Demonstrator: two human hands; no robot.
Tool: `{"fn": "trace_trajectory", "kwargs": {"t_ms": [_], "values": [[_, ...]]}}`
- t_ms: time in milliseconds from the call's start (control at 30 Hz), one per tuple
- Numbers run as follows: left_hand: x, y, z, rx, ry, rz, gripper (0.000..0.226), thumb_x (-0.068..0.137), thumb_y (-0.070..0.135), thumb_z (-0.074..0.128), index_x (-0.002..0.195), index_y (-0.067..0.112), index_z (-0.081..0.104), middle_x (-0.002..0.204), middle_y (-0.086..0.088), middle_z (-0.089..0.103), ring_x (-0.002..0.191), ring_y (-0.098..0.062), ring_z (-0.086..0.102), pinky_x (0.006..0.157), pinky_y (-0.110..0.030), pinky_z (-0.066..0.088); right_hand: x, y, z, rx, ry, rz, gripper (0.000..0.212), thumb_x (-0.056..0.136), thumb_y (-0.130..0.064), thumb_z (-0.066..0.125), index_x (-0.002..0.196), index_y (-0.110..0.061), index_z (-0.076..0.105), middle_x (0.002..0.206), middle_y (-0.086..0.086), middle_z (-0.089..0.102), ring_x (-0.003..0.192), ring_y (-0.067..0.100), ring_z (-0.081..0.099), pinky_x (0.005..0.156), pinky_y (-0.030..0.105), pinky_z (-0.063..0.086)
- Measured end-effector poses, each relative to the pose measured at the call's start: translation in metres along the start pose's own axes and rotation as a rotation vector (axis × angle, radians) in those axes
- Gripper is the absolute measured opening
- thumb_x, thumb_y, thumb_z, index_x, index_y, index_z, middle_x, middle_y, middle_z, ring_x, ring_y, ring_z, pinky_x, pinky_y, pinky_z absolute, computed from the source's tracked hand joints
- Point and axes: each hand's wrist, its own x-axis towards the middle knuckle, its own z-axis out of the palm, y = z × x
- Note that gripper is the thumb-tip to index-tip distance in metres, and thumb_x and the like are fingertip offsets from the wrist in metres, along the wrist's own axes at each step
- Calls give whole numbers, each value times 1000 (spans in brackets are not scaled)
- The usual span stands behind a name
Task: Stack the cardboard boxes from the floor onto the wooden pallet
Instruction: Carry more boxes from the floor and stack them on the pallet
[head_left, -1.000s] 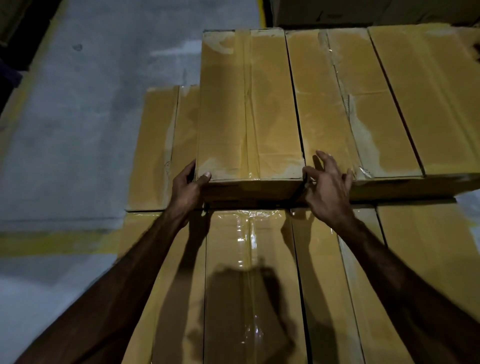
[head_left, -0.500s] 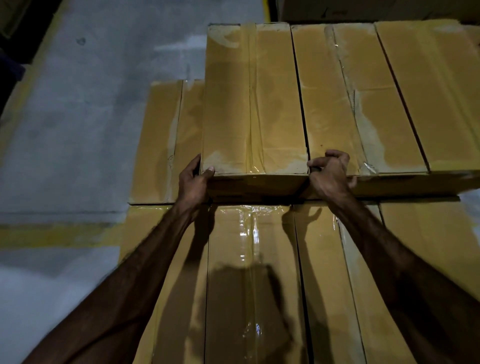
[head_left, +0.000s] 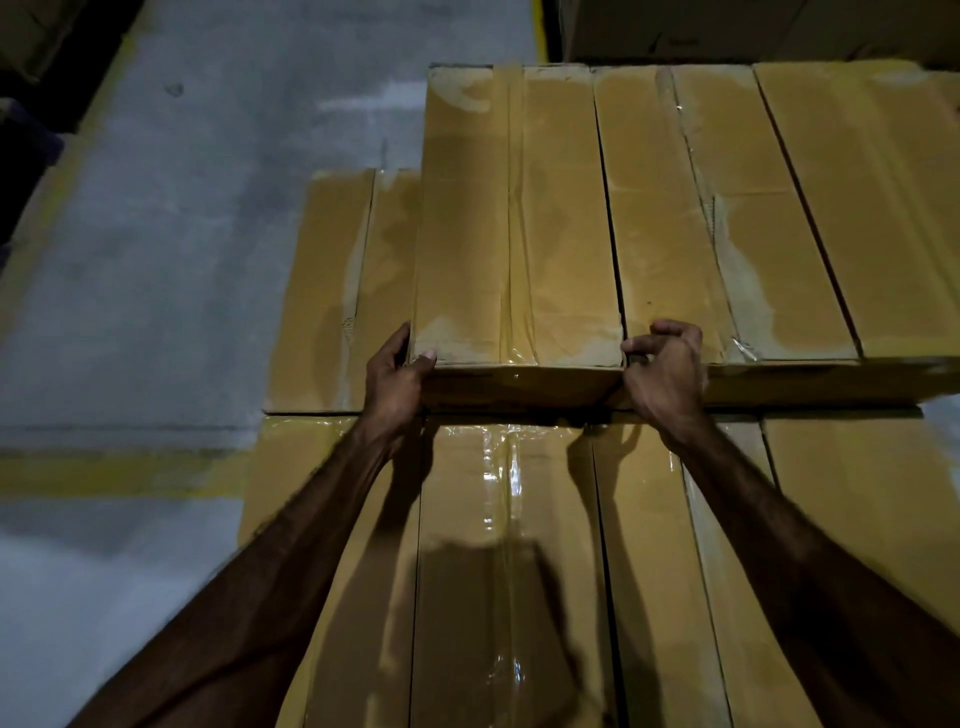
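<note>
A long taped cardboard box lies at the left end of the upper layer of a stack. My left hand grips its near left corner, thumb on top and fingers down the side. My right hand is at its near right corner with curled fingers, at the seam with the neighbouring box. A lower layer of boxes runs under my forearms. The wooden pallet is hidden beneath the stack.
Another lower-layer box shows left of the held one. A further upper box lies to the right. Grey concrete floor with a yellow line spreads to the left. Dark cartons stand at the far back.
My right hand's fingers went from spread on the box tops to curled at the seam. The held box has slid slightly away from me. My left hand keeps its grip.
</note>
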Motion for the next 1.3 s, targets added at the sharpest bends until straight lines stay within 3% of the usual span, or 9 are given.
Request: {"fn": "trace_trajectory", "kwargs": {"t_ms": [200, 300, 367, 567, 767, 967, 1133, 1200, 1300], "values": [[1, -2, -1, 19, -3, 16, 65, 103, 12, 64, 162, 19, 37, 166, -3, 40, 149, -22, 41, 123, -47, 39, -3, 9, 1, -44, -19, -60, 53, 76, 11, 70, 94, -37, 57, 137, 2, 55, 128, 24, 58, 118, 65, 35], [3, -3, -2, 31, -3, 19, 65, 102, 12, 66, 161, 18, 39, 165, -3, 42, 149, -24, 42, 123, -48, 39, -11, 17, 1, -167, -60, -188, 66, 84, 6, 71, 143, -20, 54, 148, 9, 45, 131, 31, 54, 119, 67, 32], [4, -5, -3, 32, -8, 22, 65, 102, 10, 66, 161, 18, 40, 163, -3, 45, 147, -23, 44, 122, -46, 40, -14, 22, -1, -170, -79, -228, 76, 87, 5, 70, 154, -17, 43, 152, 12, 42, 133, 34, 53, 116, 68, 37], [5, -7, -1, 50, -23, 15, 64, 101, 8, 65, 160, 16, 42, 157, -1, 52, 140, -20, 53, 117, -37, 45, -14, 22, -10, -211, -124, -258, 74, 91, 4, 66, 158, -13, 39, 155, 13, 42, 134, 33, 50, 111, 47, 46], [9, -7, -2, 103, -29, 32, 62, 100, 6, 65, 158, 17, 45, 154, -1, 56, 139, -20, 55, 119, -42, 45, -15, 27, -13, -218, -156, -286, 68, 90, 5, 65, 153, -12, 46, 155, 9, 42, 135, 30, 50, 114, 55, 47], [1, -3, -4, 208, -56, 68, 67, 105, 19, 63, 164, 18, 32, 167, -1, 39, 151, -20, 39, 113, -25, 34, -12, 30, -21, -296, -248, -299, 77, 87, 7, 64, 157, -16, 42, 162, 6, 35, 143, 34, 43, 118, 66, 36], [-17, 2, -12, 257, -101, 71, 50, 103, 27, 66, 152, 22, 54, 145, 4, 62, 127, -12, 61, 102, -21, 51, -23, 26, -42, -336, -303, -340, 76, 92, 9, 61, 162, -8, 35, 167, 9, 34, 148, 30, 41, 117, 31, 31], [-30, 7, -16, 261, -110, 50, 54, 103, 30, 66, 154, 23, 50, 150, 1, 59, 134, -18, 57, 114, -35, 46, -34, 21, -51, -326, -292, -333, 75, 93, 9, 60, 162, -9, 36, 168, 8, 34, 151, 27, 37, 118, 28, 26], [-58, 23, -27, 266, -86, -14, 73, 101, 35, 69, 164, 22, 34, 164, -5, 42, 147, -25, 44, 108, -35, 40, -60, 11, -69, -263, -269, -299, 69, 100, 2, 59, 163, -13, 35, 169, 5, 32, 155, 24, 31, 120, 29, 22]]}}
